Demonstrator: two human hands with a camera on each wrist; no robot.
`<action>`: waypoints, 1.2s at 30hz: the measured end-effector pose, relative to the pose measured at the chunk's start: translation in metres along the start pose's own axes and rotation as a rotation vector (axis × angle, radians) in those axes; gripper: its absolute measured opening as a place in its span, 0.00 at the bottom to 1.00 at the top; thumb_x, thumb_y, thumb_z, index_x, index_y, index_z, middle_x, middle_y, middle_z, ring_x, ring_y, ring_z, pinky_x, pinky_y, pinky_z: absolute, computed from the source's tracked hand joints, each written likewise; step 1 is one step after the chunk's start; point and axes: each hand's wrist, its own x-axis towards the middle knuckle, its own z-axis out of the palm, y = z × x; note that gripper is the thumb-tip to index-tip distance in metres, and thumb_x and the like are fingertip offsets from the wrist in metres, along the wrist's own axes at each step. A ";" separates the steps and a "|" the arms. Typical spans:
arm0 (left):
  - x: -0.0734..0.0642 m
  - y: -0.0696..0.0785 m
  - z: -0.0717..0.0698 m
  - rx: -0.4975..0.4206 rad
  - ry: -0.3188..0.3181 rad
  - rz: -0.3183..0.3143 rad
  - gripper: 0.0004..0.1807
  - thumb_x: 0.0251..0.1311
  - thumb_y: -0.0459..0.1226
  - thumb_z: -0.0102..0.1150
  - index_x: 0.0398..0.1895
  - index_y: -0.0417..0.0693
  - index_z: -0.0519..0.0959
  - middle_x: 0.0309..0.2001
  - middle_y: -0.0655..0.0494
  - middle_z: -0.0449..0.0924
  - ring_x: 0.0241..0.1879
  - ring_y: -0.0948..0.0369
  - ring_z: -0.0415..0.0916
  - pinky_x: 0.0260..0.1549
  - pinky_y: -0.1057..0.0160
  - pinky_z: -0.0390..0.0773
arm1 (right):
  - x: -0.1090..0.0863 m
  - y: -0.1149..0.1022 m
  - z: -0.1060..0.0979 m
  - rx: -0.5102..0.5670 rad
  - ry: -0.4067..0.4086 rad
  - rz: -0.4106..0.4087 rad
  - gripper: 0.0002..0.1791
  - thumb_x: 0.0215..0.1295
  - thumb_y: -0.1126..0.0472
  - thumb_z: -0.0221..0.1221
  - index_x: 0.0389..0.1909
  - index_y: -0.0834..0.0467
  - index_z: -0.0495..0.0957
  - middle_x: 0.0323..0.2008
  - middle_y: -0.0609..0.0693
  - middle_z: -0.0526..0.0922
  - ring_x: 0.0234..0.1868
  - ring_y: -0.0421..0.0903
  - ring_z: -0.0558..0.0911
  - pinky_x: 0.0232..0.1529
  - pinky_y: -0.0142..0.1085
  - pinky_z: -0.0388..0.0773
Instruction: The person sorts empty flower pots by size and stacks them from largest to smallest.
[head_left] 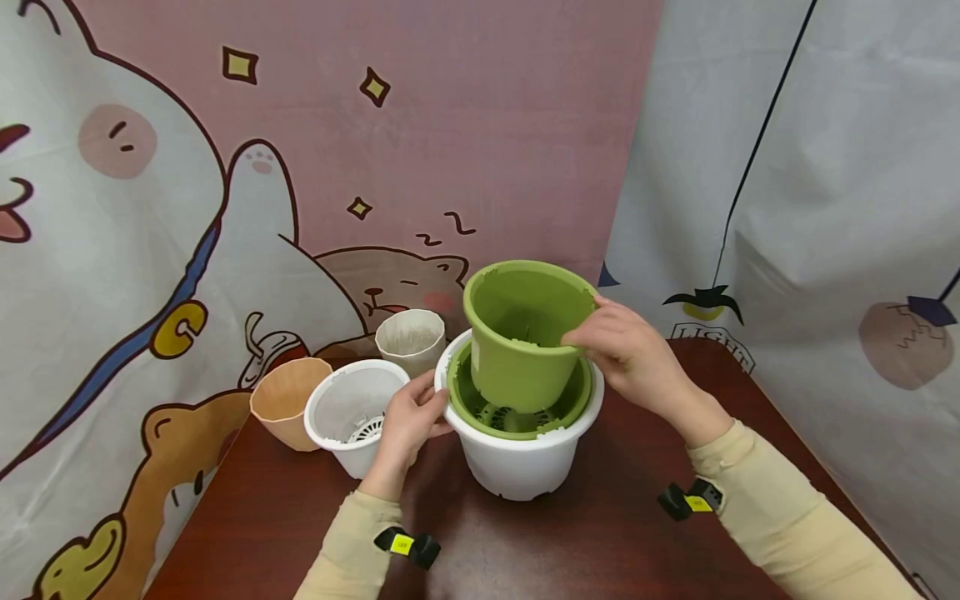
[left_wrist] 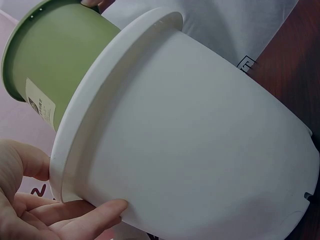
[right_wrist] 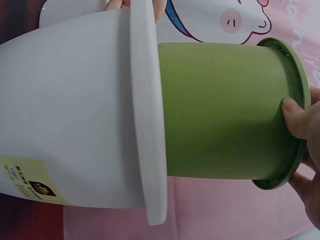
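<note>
A green flowerpot (head_left: pixel 521 367) is held upright with its lower part inside a second green flowerpot (head_left: pixel 465 383), which is nested in a large white flowerpot (head_left: pixel 517 467) on the table. With thumb and fingers, my right hand (head_left: pixel 637 358) pinches the upper green pot's rim at its right side. My left hand (head_left: pixel 408 421) grips the white pot's rim on the left, thumb at the rim and fingers under it against the wall. The left wrist view shows a pale label (left_wrist: pixel 41 104) on the upper green pot; a yellow label (right_wrist: pixel 32 180) on the white pot appears in the right wrist view.
Left of the nested pots stand a smaller white pot (head_left: pixel 322 412) with a slotted bottom and a peach-coloured pot (head_left: pixel 285 408). An off-white faceted pot (head_left: pixel 412 354) stands behind. The dark red table (head_left: pixel 600 533) meets cartoon-printed cloth (head_left: pixel 480 150) at the back.
</note>
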 end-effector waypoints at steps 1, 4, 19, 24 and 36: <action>0.000 0.000 0.000 0.002 0.000 0.000 0.26 0.68 0.29 0.53 0.68 0.31 0.67 0.57 0.30 0.76 0.40 0.51 0.83 0.31 0.56 0.87 | -0.001 0.000 0.001 0.001 0.003 -0.004 0.25 0.42 0.85 0.67 0.37 0.55 0.86 0.33 0.46 0.85 0.38 0.48 0.81 0.67 0.56 0.65; -0.001 0.001 0.000 0.005 -0.002 0.001 0.26 0.68 0.29 0.53 0.68 0.31 0.67 0.57 0.31 0.76 0.39 0.51 0.83 0.31 0.56 0.87 | -0.004 0.000 0.004 0.004 -0.010 0.005 0.26 0.43 0.86 0.66 0.38 0.55 0.86 0.33 0.46 0.85 0.39 0.47 0.81 0.68 0.56 0.64; -0.001 0.001 0.000 -0.002 -0.009 0.002 0.26 0.68 0.29 0.53 0.69 0.31 0.66 0.58 0.31 0.75 0.41 0.50 0.83 0.32 0.55 0.87 | -0.021 0.000 0.019 -0.016 -0.061 -0.005 0.25 0.44 0.86 0.64 0.38 0.57 0.85 0.34 0.46 0.84 0.39 0.47 0.81 0.66 0.57 0.65; -0.002 0.001 -0.001 0.001 -0.008 -0.003 0.26 0.68 0.29 0.53 0.69 0.31 0.66 0.58 0.31 0.75 0.39 0.50 0.83 0.32 0.55 0.87 | -0.026 -0.001 0.025 -0.024 -0.076 -0.024 0.23 0.44 0.84 0.66 0.38 0.56 0.85 0.34 0.46 0.84 0.39 0.47 0.81 0.65 0.58 0.67; -0.002 0.001 -0.001 0.002 -0.012 -0.003 0.26 0.69 0.30 0.53 0.69 0.32 0.66 0.58 0.31 0.75 0.38 0.51 0.84 0.32 0.55 0.87 | -0.036 0.000 0.039 -0.017 -0.112 -0.022 0.23 0.45 0.83 0.67 0.38 0.56 0.86 0.35 0.45 0.85 0.39 0.46 0.81 0.63 0.59 0.69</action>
